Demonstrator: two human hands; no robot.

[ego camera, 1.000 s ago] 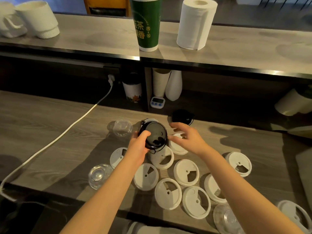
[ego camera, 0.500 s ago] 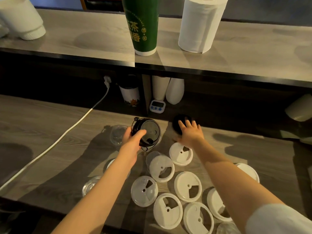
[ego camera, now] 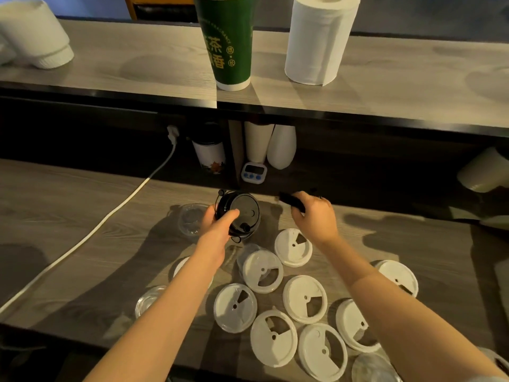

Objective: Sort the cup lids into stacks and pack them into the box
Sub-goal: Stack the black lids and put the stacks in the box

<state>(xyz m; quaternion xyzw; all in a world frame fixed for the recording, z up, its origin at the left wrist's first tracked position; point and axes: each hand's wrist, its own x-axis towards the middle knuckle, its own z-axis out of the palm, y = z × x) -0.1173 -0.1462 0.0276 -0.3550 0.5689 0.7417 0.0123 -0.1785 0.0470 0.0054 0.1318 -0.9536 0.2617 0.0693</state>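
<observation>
My left hand (ego camera: 217,227) grips a small stack of black cup lids (ego camera: 242,212) held above the wooden counter (ego camera: 68,216). My right hand (ego camera: 314,216) pinches a single black lid (ego camera: 292,201), tilted on edge and lifted off the counter, just right of the stack. Several white lids lie flat below my hands, among them one (ego camera: 293,246) under my right wrist and one (ego camera: 263,271) at the centre. Clear plastic lids lie at the left (ego camera: 191,220), lower left (ego camera: 148,300) and bottom right (ego camera: 371,368). No box is in view.
A white power cable (ego camera: 110,216) runs diagonally across the counter's left. A raised shelf (ego camera: 385,89) carries a green paper cup (ego camera: 227,42), a paper towel roll (ego camera: 319,40) and white cups (ego camera: 35,37). Under it stand a tumbler (ego camera: 209,153), white cup stacks (ego camera: 271,144) and a timer (ego camera: 254,172).
My right hand reached back to the black lid lying near the shelf, picked it up and now holds it tilted beside the stack. The left hand kept hold of the black stack.
</observation>
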